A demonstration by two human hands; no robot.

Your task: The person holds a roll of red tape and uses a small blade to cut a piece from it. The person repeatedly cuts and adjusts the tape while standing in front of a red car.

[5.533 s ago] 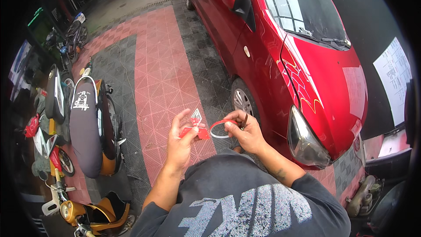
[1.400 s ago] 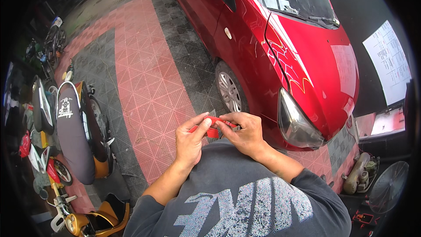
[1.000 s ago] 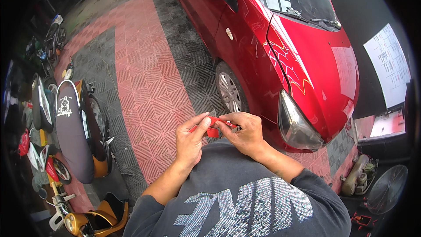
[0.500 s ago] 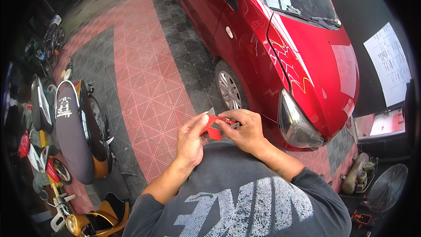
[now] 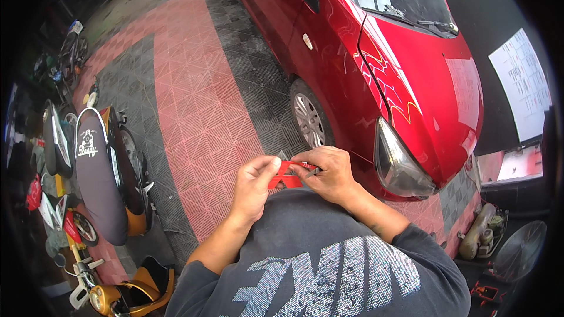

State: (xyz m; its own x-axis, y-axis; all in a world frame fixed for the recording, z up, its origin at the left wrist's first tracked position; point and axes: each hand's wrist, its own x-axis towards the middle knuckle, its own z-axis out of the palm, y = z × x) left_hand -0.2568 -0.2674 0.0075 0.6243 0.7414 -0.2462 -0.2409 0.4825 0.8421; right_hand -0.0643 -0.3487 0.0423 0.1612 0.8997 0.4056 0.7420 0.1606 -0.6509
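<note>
In front of my chest, my left hand (image 5: pixel 254 186) pinches one end of a bright red piece of sheet or tape (image 5: pixel 286 170) between thumb and fingers. My right hand (image 5: pixel 330 175) pinches its other end. The red piece is spread between both hands and part of it hangs below the fingertips. A thin dark grey tool (image 5: pixel 314 172), perhaps a cutter, sticks out from under the right fingers; its kind is not clear. A small grey pointed tip (image 5: pixel 282 155) shows just above the red piece, and I cannot tell what it belongs to.
A red car (image 5: pixel 352 82) stands ahead to the right, its headlight (image 5: pixel 399 161) close to my right arm. Parked scooters (image 5: pixel 100 170) line the left side. A small compressor (image 5: pixel 479 232) and a fan (image 5: pixel 520 249) sit at lower right. Red and grey tiles (image 5: pixel 200 94) cover the floor.
My hands have shifted slightly, and the red piece has turned and now lies stretched more level between them. The grey tool is still in my right hand.
</note>
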